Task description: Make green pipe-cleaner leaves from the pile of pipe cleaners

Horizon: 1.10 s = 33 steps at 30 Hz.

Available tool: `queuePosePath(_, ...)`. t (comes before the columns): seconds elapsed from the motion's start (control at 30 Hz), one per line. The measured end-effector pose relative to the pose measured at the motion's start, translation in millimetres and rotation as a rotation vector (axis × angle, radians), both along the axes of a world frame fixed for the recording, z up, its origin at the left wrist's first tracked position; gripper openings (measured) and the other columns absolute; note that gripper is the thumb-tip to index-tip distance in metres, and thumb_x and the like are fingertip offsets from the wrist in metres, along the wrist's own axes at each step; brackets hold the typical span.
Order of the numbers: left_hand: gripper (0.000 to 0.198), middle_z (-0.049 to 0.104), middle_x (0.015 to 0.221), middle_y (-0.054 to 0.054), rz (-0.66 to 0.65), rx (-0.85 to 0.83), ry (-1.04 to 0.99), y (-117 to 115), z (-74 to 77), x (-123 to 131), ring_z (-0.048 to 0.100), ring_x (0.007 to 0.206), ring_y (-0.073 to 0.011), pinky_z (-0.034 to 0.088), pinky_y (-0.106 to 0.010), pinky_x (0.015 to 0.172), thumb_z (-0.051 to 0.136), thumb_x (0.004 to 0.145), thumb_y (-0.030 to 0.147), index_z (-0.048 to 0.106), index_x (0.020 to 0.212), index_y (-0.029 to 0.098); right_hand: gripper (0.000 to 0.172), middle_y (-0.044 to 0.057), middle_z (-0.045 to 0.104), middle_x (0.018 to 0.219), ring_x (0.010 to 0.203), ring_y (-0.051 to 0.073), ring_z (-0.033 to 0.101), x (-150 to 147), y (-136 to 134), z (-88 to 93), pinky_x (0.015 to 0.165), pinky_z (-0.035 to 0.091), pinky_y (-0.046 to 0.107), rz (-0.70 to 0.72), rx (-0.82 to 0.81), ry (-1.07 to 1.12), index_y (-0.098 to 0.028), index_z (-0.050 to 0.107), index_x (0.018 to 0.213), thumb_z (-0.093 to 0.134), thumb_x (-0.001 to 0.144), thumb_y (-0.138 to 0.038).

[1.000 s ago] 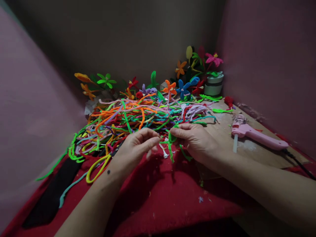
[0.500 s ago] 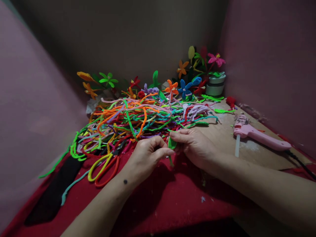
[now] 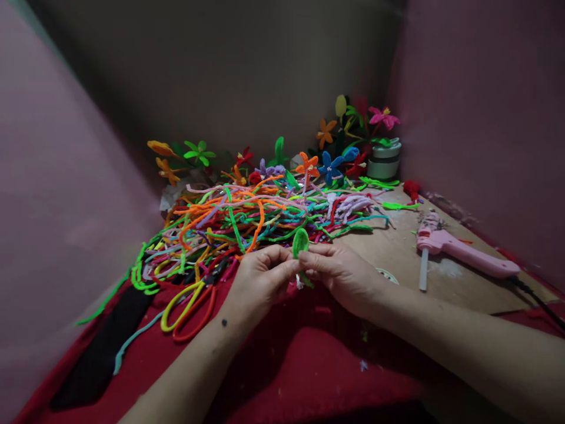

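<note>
My left hand (image 3: 260, 280) and my right hand (image 3: 342, 274) meet over the red cloth (image 3: 309, 365), both pinching one green pipe cleaner (image 3: 301, 242). Its top is bent into a small upright loop that stands above my fingertips; a short green end hangs below them. Just beyond my hands lies a big tangled heap of pipe cleaners (image 3: 251, 215) in orange, green, pink, teal and purple.
Scissors with orange and yellow handles (image 3: 190, 303) lie left of my left hand. A pink glue gun (image 3: 459, 253) with a black cord rests on the wooden board (image 3: 397, 250) at right. Finished pipe-cleaner flowers (image 3: 329, 165) and a small pot (image 3: 385, 158) stand at the back corner.
The loose green strand that hung between my hands is now folded into an upright loop. Both hands have closed in together and sit slightly lower in view.
</note>
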<state>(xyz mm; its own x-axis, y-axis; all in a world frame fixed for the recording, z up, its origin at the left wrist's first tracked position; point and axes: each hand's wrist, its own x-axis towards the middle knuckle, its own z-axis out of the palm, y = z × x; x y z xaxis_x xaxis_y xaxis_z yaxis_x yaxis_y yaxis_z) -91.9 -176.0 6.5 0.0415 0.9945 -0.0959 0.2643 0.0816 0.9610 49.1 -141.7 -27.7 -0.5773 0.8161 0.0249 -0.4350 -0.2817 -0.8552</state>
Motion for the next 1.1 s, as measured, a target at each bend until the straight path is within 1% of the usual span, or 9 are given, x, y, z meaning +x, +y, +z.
queuePosePath(0.13, 0.020, 0.053, 0.055, 0.002, 0.073, 0.195, 0.241, 1.1, -0.2, -5.0, 0.046, 0.053, -0.0090, 0.036, -0.020, 0.052, 0.066, 0.067, 0.031, 0.056, 0.059, 0.015, 0.021, -0.003, 0.051, 0.058, 0.053, 0.008, 0.042, 0.6, -2.6, 3.7, 0.054, 0.032, 0.024, -0.018, -0.009, -0.090, -0.015, 0.059, 0.062, 0.067, 0.068, -0.033)
queuePosePath(0.2, 0.018, 0.058, 0.065, 0.001, 0.099, 0.275, 0.227, 2.3, 2.0, -9.4, 0.049, 0.061, -0.0105, 0.039, -0.021, 0.058, 0.070, 0.064, 0.031, 0.061, 0.068, 0.016, 0.024, -0.004, 0.047, 0.053, 0.049, 0.007, 0.037, 1.9, -4.1, 8.3, 0.050, 0.027, 0.023, -0.072, 0.007, -0.182, -0.015, 0.057, 0.058, 0.068, 0.066, -0.034)
queuePosePath(0.27, 0.024, 0.059, 0.070, 0.001, 0.076, 0.213, 0.095, 3.4, 4.2, -13.2, 0.048, 0.059, -0.0094, 0.038, -0.020, 0.055, 0.068, 0.065, 0.032, 0.064, 0.084, 0.017, 0.026, -0.005, 0.046, 0.050, 0.048, 0.006, 0.034, 2.7, -6.0, 11.9, 0.049, 0.024, 0.023, -0.083, 0.043, -0.255, -0.015, 0.058, 0.054, 0.068, 0.066, -0.035)
queuePosePath(0.33, 0.031, 0.059, 0.069, 0.002, 0.002, 0.084, -0.044, 3.9, 5.1, -15.4, 0.042, 0.051, -0.0067, 0.033, -0.019, 0.048, 0.066, 0.068, 0.033, 0.064, 0.095, 0.019, 0.025, -0.003, 0.049, 0.051, 0.048, 0.007, 0.035, 2.7, -7.5, 12.8, 0.049, 0.025, 0.024, -0.026, 0.062, -0.286, -0.014, 0.061, 0.056, 0.067, 0.066, -0.037)
queuePosePath(0.37, 0.031, 0.057, 0.066, 0.002, -0.037, 0.032, -0.092, 3.9, 5.0, -15.8, 0.038, 0.048, -0.0057, 0.029, -0.018, 0.045, 0.065, 0.069, 0.033, 0.065, 0.096, 0.019, 0.025, -0.003, 0.051, 0.052, 0.048, 0.007, 0.037, 2.5, -8.0, 12.1, 0.050, 0.026, 0.024, 0.010, 0.065, -0.288, -0.014, 0.062, 0.058, 0.066, 0.067, -0.037)
queuePosePath(0.47, 0.023, 0.051, 0.056, 0.003, -0.074, -0.029, -0.134, 3.4, 3.8, -15.1, 0.034, 0.046, -0.0048, 0.024, -0.018, 0.043, 0.064, 0.070, 0.032, 0.067, 0.085, 0.015, 0.022, -0.001, 0.053, 0.054, 0.048, 0.008, 0.039, 1.3, -8.1, 7.9, 0.050, 0.028, 0.025, 0.068, 0.068, -0.264, -0.014, 0.062, 0.060, 0.064, 0.068, -0.035)
queuePosePath(0.7, 0.020, 0.045, 0.050, 0.004, -0.044, 0.016, 0.009, 2.5, 6.2, -11.5, 0.034, 0.046, -0.0062, 0.026, -0.019, 0.044, 0.060, 0.073, 0.032, 0.062, 0.065, 0.014, 0.021, -0.003, 0.049, 0.045, 0.039, 0.006, 0.036, 0.5, -9.8, 9.7, 0.043, 0.026, 0.023, 0.105, 0.066, -0.336, -0.015, 0.056, 0.057, 0.058, 0.072, -0.029)
queuePosePath(1.0, 0.019, 0.048, 0.049, 0.004, -0.002, 0.097, 0.162, 0.2, 6.4, -4.4, 0.039, 0.045, -0.0071, 0.031, -0.019, 0.045, 0.057, 0.074, 0.028, 0.062, 0.062, 0.014, 0.027, -0.003, 0.047, 0.041, 0.036, 0.006, 0.038, 0.5, -10.8, 14.3, 0.039, 0.028, 0.022, 0.120, 0.079, -0.482, -0.017, 0.050, 0.048, 0.053, 0.073, -0.022)
queuePosePath(1.1, 0.017, 0.055, 0.053, 0.002, 0.015, 0.239, 0.313, -0.8, 1.6, -4.4, 0.046, 0.049, -0.0092, 0.036, -0.020, 0.049, 0.058, 0.074, 0.027, 0.064, 0.063, 0.016, 0.027, -0.004, 0.043, 0.039, 0.034, 0.005, 0.035, 0.3, -10.0, 12.1, 0.037, 0.026, 0.021, 0.093, 0.145, -0.532, -0.017, 0.049, 0.047, 0.051, 0.073, -0.020)
